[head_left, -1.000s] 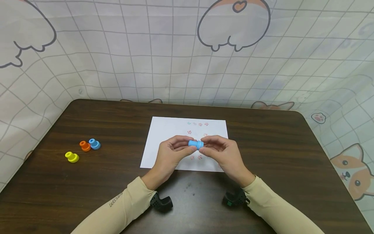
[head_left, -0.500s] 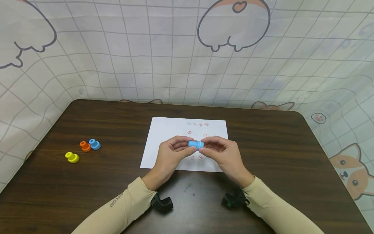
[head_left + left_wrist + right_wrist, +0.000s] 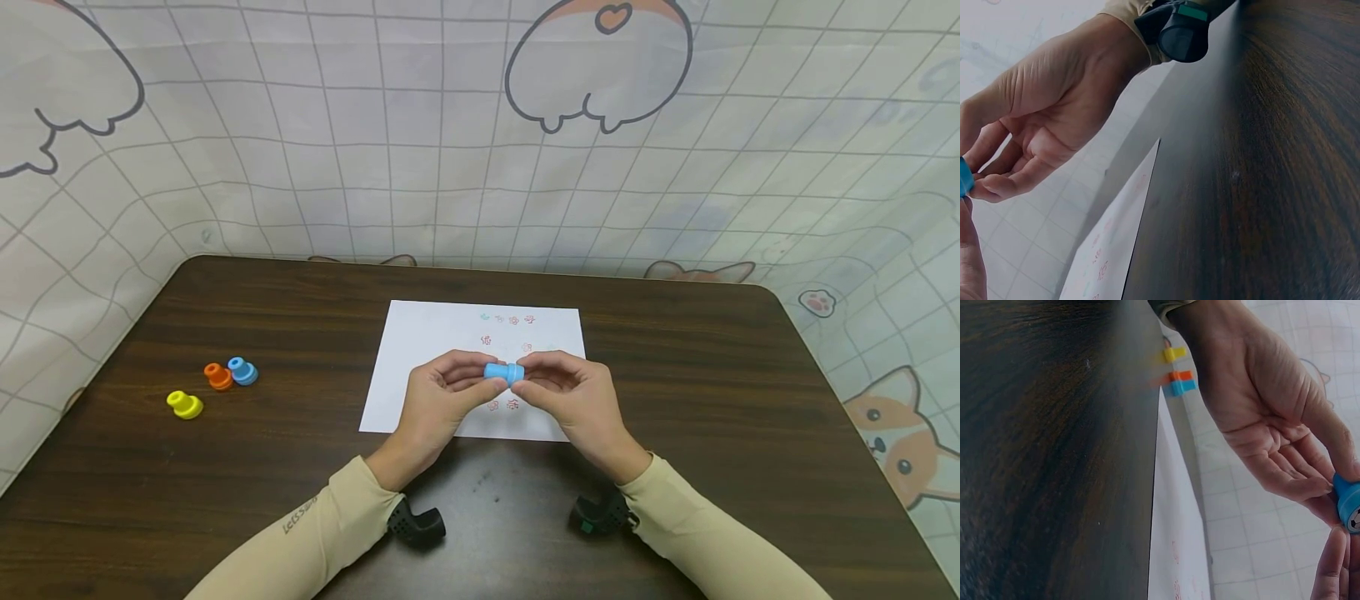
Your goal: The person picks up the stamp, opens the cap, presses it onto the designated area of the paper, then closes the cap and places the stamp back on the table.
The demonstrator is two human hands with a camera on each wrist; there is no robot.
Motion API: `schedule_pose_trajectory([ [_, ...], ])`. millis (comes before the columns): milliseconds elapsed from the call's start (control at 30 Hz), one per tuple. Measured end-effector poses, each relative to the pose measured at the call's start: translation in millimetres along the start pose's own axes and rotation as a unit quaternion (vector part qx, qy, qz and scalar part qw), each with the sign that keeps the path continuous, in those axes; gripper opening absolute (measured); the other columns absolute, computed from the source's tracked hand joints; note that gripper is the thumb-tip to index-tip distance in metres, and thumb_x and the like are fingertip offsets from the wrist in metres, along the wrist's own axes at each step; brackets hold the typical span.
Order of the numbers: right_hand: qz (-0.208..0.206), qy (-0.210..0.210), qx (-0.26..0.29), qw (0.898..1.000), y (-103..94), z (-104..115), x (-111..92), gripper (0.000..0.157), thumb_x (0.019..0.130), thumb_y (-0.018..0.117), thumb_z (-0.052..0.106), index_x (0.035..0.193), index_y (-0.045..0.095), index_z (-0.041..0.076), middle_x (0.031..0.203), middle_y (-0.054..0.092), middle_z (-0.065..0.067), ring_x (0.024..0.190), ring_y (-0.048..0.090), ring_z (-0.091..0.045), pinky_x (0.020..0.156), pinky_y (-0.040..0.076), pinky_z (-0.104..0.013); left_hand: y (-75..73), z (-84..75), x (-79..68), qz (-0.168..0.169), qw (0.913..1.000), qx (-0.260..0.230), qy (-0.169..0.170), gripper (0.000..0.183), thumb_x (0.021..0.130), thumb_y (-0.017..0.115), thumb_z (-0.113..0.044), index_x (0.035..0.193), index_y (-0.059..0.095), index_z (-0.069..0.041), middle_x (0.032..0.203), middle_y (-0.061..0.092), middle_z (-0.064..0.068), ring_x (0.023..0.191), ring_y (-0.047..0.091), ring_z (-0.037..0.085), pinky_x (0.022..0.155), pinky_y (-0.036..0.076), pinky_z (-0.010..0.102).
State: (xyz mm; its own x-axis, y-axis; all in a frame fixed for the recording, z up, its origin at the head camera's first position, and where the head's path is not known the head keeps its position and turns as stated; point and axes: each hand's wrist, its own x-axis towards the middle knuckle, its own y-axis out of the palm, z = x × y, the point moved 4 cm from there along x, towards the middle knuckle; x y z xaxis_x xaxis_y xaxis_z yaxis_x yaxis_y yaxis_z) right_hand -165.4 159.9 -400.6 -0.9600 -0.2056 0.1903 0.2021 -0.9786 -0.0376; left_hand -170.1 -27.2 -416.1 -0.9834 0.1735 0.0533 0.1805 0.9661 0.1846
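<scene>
A small blue toy stamp (image 3: 502, 372) lies sideways between both hands, above a white sheet of paper (image 3: 397, 367) in the head view. My left hand (image 3: 441, 393) pinches its narrow end between thumb and fingers. At the wider end, the thumb and fingers of my right hand (image 3: 577, 392) hold the rim. The right wrist view shows a football picture on the stamp's round end (image 3: 1354, 519). Red printed marks and a greenish one run across the paper, partly hidden under the hands.
Yellow (image 3: 184, 405), orange (image 3: 218, 377) and blue (image 3: 242, 371) stamps stand at the left of the dark wooden table (image 3: 697, 375). A white gridded cloth (image 3: 405, 183) with cartoon animals hangs behind and beside the table. Each wrist carries a black camera, such as the left one (image 3: 417, 525).
Almost nothing differs. Both hands keep their pinch on the blue stamp over the paper, and the other stamps stay where they were.
</scene>
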Motion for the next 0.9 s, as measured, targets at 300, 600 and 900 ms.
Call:
schedule_pose_trajectory([
  [300,-0.008,-0.008,0.016,1.0,1.4,-0.9,-0.7,0.032,0.086,0.081,0.002,0.115,0.07,-0.008,0.103,0.074,0.007,0.093,0.073,-0.007,0.087,0.063,-0.023,1.5,-0.7,-1.2,-0.004,1.0,-0.003,0.007,0.032,0.086,0.082,-0.005,0.114,0.071,0.003,0.101,0.08,-0.007,0.098,0.076,0.009,0.086,0.064,0.026],
  [600,-0.017,-0.014,0.013,1.0,2.4,0.6,-2.3,0.032,0.086,0.081,0.001,0.115,0.07,-0.008,0.104,0.073,0.007,0.093,0.073,-0.007,0.087,0.062,-0.022,3.3,-1.3,-2.6,-0.008,0.9997,-0.008,0.023,0.032,0.086,0.083,-0.005,0.113,0.071,0.004,0.1,0.08,-0.008,0.097,0.077,0.008,0.085,0.064,0.027],
  [900,-0.027,-0.015,0.015,0.999,2.2,-0.7,-2.4,0.032,0.086,0.081,0.0,0.115,0.071,-0.008,0.103,0.074,0.007,0.091,0.073,-0.007,0.086,0.063,-0.022,3.6,-2.6,-2.8,-0.006,0.9992,-0.003,0.038,0.031,0.086,0.083,-0.005,0.113,0.071,0.004,0.098,0.081,-0.009,0.096,0.077,0.009,0.085,0.064,0.026],
])
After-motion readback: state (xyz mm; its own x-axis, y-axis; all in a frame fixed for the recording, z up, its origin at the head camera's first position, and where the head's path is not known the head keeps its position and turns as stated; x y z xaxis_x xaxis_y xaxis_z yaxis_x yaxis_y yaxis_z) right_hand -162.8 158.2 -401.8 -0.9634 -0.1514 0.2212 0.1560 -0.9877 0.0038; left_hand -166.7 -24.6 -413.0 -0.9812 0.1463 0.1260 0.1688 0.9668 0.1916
